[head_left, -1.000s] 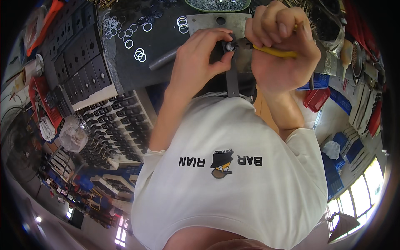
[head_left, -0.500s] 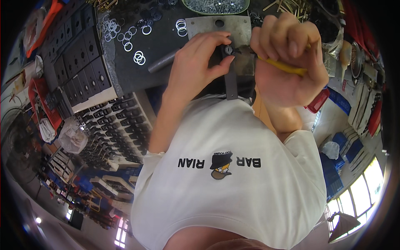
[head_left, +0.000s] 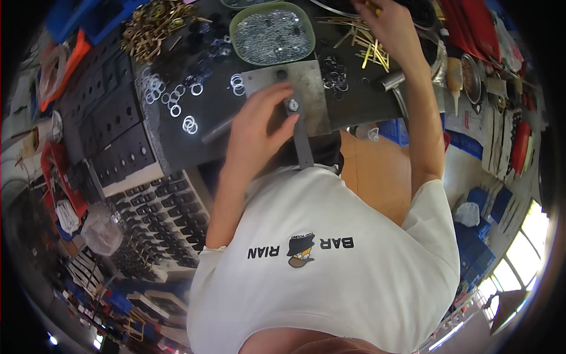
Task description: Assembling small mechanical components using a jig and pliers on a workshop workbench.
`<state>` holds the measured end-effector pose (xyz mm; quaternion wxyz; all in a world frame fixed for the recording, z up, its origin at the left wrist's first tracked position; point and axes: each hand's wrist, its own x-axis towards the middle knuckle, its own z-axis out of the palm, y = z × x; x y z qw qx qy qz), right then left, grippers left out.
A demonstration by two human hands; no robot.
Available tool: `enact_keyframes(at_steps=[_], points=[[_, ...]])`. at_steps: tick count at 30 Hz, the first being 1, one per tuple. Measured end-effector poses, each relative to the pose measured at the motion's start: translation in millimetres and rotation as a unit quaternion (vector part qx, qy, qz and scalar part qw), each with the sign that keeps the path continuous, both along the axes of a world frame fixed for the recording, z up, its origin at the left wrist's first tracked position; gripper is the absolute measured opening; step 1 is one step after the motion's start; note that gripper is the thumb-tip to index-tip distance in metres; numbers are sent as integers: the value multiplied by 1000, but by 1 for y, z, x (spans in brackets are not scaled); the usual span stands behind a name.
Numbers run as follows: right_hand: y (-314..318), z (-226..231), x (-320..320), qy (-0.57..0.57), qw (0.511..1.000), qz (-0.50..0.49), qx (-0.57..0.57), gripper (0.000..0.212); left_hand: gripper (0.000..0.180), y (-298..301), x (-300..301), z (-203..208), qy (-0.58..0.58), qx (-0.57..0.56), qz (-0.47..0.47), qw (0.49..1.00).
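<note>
My left hand (head_left: pixel 259 127) lies on a grey metal plate (head_left: pixel 312 88) at the near edge of a dark workbench (head_left: pixel 177 147). Its thumb and fingertips pinch a small round metal part (head_left: pixel 293 105) on the plate. A narrow grey strip (head_left: pixel 303 147) hangs from the plate toward my white shirt. My right hand (head_left: pixel 392 26) is stretched to the far side of the bench, closed on a thin yellow rod (head_left: pixel 371 7), above scattered yellow pins (head_left: pixel 365 53).
A green tray of small silver parts (head_left: pixel 272 32) stands behind the plate. Loose metal rings (head_left: pixel 177 109) and a heap of brass pieces (head_left: pixel 150 23) lie to the left. Black perforated blocks (head_left: pixel 112 130) line the left edge. Blue crates (head_left: pixel 483 200) stand on the floor at the right.
My right hand has left the part at the plate and reached away to the far side of the bench. My left hand stays on the plate, now pinching the part alone.
</note>
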<state>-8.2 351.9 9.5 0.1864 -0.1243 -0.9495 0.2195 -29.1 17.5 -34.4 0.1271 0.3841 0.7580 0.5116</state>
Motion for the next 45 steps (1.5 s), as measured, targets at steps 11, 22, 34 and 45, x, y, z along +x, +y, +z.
enact_keyframes(at_steps=[11,22,34,45], points=[[96,-54,-18,-79,996,-9,-50,28,18,-141,-23,25,46,-82,247,964],[-71,-27,133,-187,981,-4,-40,12,41,-338,-206,-28,345,-308,467,754],[-80,-39,165,214,844,-118,-478,23,72,-339,-279,-31,193,-471,416,754],[-58,-54,153,252,678,194,-663,59,68,-281,-122,-14,-400,341,162,835]])
